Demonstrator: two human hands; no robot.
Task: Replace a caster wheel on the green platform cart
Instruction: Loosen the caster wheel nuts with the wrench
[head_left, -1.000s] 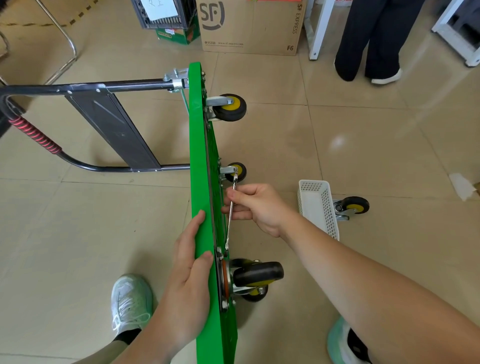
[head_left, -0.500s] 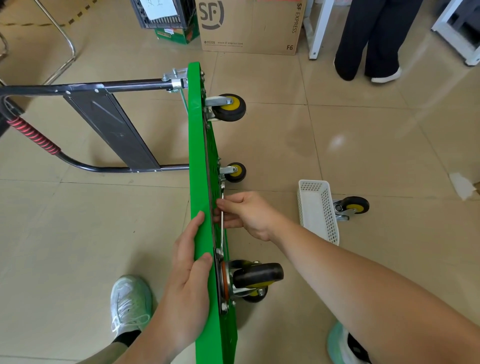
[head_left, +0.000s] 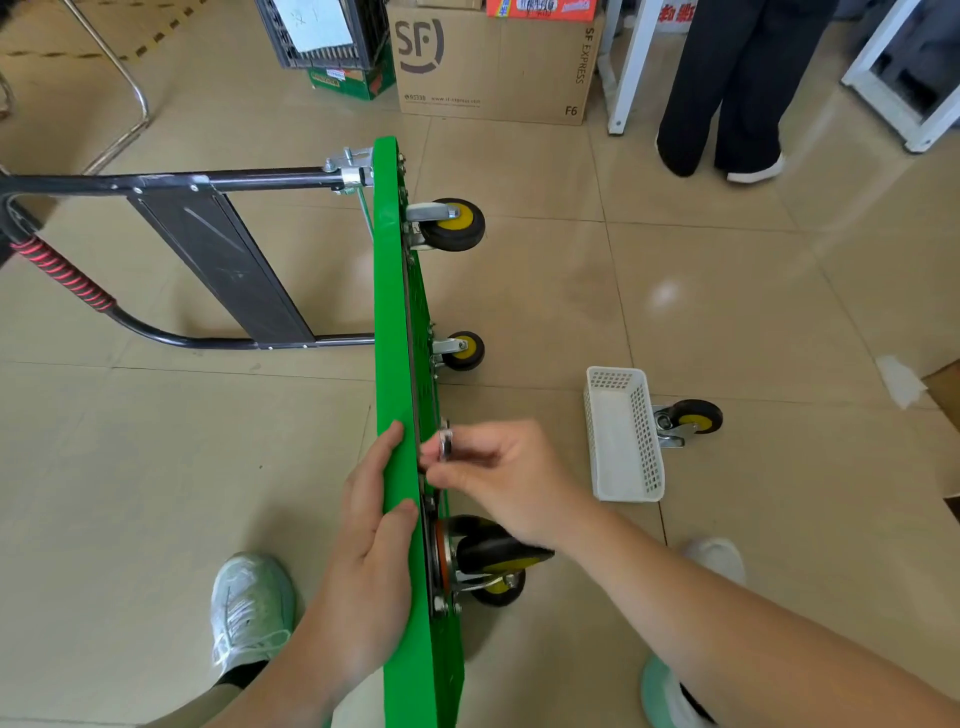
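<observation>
The green platform cart (head_left: 395, 322) stands on its long edge, its underside facing right. My left hand (head_left: 371, 525) clamps the deck's upper edge near me. My right hand (head_left: 498, 473) pinches a metal wrench (head_left: 445, 441) against the underside, just above the near black-and-yellow caster (head_left: 493, 556). Two more casters are bolted on farther away, one at the far end (head_left: 452, 224) and one in the middle (head_left: 464, 351). A loose caster (head_left: 688, 418) lies on the floor at the right.
A white perforated basket (head_left: 623, 436) sits on the tiles beside the loose caster. The cart's black folding handle (head_left: 218, 260) extends left. A cardboard box (head_left: 493, 62), a crate and a person's legs (head_left: 727, 88) stand at the back. My shoes (head_left: 249, 608) are by the cart.
My right hand has swung the wrench down and toward me, from standing up near the middle caster to lying close against the underside above the near caster. The left hand keeps its grip.
</observation>
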